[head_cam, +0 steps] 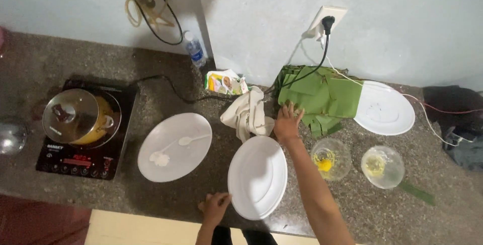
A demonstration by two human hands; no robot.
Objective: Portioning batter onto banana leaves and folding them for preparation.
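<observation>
Leaves (322,99): your right hand (287,123) rests open on them.
Left hand (215,207) grips plate (257,177) rim; lift one leaf next.

counter (362,210): speckled stone, rough | plates (257,177): glossy | leaves (322,96): matt

- Speckled dark stone counter (352,210), running along a pale wall.
- Middle: big white oval plate (174,147).
- Left of that plate: black induction cooker (85,160).
- Right of it: another white oval plate (257,177), crumpled cloth (248,114), green banana leaves (322,96), two small glass bowls (331,158).
</observation>
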